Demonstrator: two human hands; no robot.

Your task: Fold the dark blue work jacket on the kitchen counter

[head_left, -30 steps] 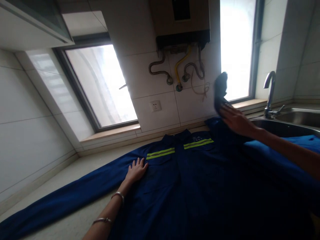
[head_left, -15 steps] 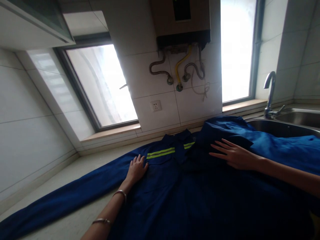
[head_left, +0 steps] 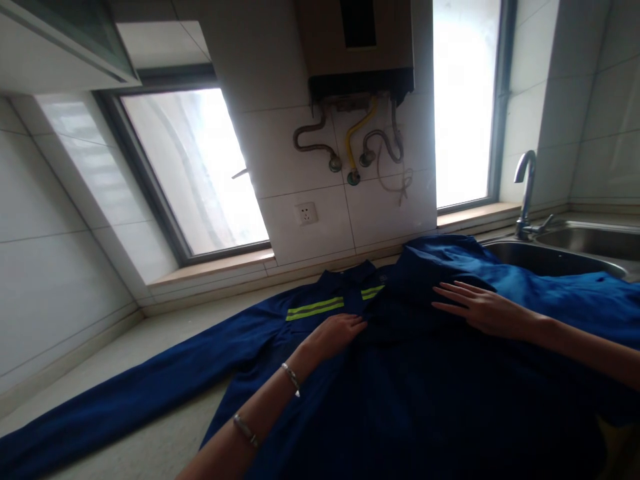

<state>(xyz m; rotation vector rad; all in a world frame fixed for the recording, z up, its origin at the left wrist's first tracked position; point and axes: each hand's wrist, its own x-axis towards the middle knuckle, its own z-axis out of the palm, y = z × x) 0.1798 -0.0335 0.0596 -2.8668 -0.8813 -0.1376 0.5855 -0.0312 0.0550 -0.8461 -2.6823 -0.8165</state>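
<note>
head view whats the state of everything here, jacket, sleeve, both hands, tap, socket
jacket: spread front up on the counter, side by the sink folded in over the chest
long sleeve: stretched out straight along the counter
left hand: open, flat on the jacket's chest
right hand: open, fingers spread on the folded part
tap: no water seen running
socket: nothing plugged in
</note>
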